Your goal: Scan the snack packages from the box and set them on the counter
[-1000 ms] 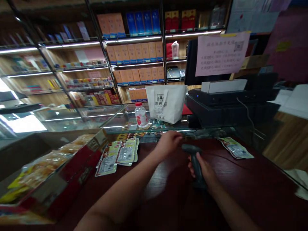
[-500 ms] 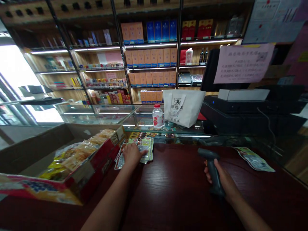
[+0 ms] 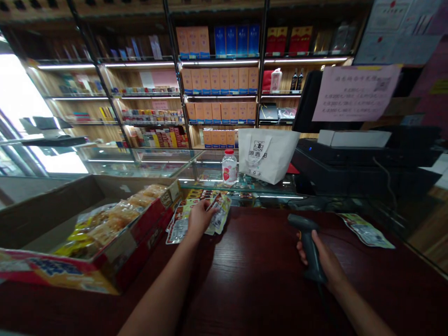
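Observation:
My left hand [image 3: 200,217] pinches the edge of a flat snack packet [image 3: 220,212], whose right side is tilted up off the counter. Other snack packets [image 3: 177,224] of the same kind lie spread beneath and to the left of that hand. A dark grey barcode scanner [image 3: 309,247] is gripped upright in my right hand [image 3: 327,261], its head toward the left above the counter. Off to the right of the scanner, a single snack packet [image 3: 367,231] lies flat by itself.
An open cardboard box [image 3: 115,268] with bagged snacks stands at the left on the dark red counter [image 3: 241,280]. Behind, on a glass showcase, are a red-capped bottle [image 3: 229,168] and a white paper bag [image 3: 268,156]. A monitor [image 3: 308,100] stands at the right.
My left hand has moved slightly right and lifted the edge of one packet from the pile. My right hand keeps the scanner in nearly the same place.

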The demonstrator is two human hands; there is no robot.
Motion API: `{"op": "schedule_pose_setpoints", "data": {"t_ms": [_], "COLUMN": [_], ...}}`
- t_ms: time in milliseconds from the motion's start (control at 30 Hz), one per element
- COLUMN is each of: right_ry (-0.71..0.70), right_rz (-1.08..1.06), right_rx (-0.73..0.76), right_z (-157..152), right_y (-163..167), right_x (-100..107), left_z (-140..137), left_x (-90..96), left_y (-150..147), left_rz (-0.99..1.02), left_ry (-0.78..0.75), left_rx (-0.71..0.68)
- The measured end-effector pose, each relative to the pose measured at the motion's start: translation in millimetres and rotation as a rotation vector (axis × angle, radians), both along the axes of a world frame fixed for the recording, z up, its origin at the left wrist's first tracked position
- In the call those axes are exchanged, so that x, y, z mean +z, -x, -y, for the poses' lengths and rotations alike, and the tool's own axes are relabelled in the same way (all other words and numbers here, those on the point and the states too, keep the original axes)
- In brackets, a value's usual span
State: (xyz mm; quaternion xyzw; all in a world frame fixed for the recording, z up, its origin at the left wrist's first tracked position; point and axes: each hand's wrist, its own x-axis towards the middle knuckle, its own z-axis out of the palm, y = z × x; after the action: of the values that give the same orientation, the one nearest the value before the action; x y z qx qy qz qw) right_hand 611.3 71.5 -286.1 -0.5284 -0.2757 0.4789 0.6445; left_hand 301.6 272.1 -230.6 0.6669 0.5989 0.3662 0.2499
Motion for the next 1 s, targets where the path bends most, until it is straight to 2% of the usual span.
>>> {"op": "schedule_pose_setpoints", "data": {"t_ms": [133,267,400,600,733,900,1000], "right_ry": [-0.024,-0.056,-0.046,0.003,0.058,0.013,-0.005], "right_rz": [0.046,0.129,0.168,0.174,0.225,0.394,0.459], "right_rx": [-0.01,-0.04,-0.039,0.0,0.038,0.094,0.136], "right_z": [3,7,8,8,13,21,24], "right_y": [4,13,18,21,28,36,38], "right_x": [4,7,9,12,12,12,14], "left_z": [13,25,27,25,24,22,20], "left_x": [-22.6,-54.1,-71.7,-71.4,-74.2,-76.4,-76.0], "left_y": [-55,-103,-114,-111,-114,-114,-113], "left_rz": [0.571,0.843,0.909,0.959,0.921,0.869,0.887], "left_ry": [0.078,0.206,0.26,0.327,0.277,0.2,0.213], "left_rx": [-0.273,-0.32,-0.319,-0.371,-0.349,-0.327,-0.326]}}
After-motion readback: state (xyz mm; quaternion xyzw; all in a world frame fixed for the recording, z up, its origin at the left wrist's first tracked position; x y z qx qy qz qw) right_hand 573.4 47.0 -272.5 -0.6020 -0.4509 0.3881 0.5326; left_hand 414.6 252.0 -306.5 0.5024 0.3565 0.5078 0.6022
